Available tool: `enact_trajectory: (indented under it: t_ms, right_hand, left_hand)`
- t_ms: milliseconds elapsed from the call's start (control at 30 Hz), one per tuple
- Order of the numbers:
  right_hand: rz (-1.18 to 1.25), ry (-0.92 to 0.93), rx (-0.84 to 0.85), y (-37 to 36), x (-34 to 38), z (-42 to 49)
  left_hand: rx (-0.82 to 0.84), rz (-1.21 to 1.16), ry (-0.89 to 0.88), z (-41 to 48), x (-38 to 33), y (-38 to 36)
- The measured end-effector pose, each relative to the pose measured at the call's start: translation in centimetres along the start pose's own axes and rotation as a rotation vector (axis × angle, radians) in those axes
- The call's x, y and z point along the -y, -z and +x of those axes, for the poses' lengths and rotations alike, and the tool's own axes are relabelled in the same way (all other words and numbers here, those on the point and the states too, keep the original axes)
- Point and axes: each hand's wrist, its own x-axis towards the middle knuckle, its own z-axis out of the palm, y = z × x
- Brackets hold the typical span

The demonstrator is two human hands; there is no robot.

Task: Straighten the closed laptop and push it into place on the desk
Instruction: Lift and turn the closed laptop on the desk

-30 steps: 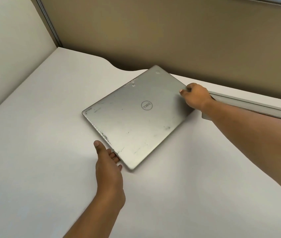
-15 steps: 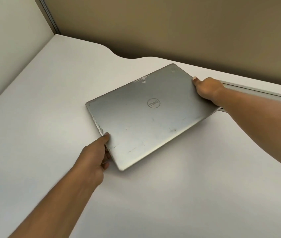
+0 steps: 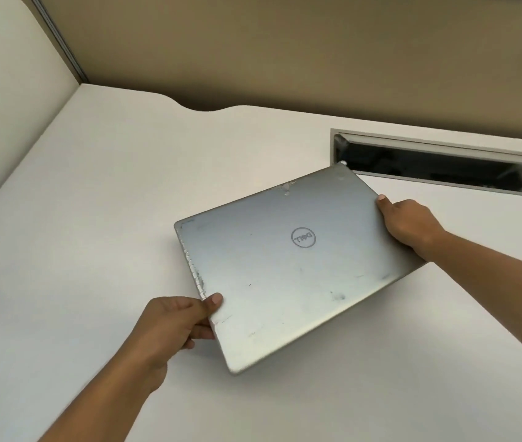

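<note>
On the matte white desk, hands grip a scuffed silver laptop.

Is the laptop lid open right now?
No, the laptop is closed flat, with the left hand and right hand gripping opposite edges.
</note>
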Motion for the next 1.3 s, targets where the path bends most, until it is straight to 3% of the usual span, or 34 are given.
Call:
enact_trajectory:
  t_ms: [267, 500, 933, 1300]
  right_hand:
    - [-0.087, -0.038, -0.106, -0.7, -9.6, -9.0]
    - [-0.165, -0.078, -0.156, -1.9, -12.8, -13.3]
    - [-0.189, -0.103, -0.255, -3.2, -13.2, -15.4]
    - [-0.215, -0.1, -0.293, -3.6, -12.9, -15.9]
  left_hand:
    - [0.077, 0.111, -0.003, -4.2, 5.0, -3.7]
    - [0.101, 0.164, 0.04, -5.7, 9.6, -5.6]
    - [-0.106, 0.255, -0.04, -5.6, 12.3, -6.7]
    - [-0.176, 0.759, -0.238, -5.4, 12.2, -7.1]
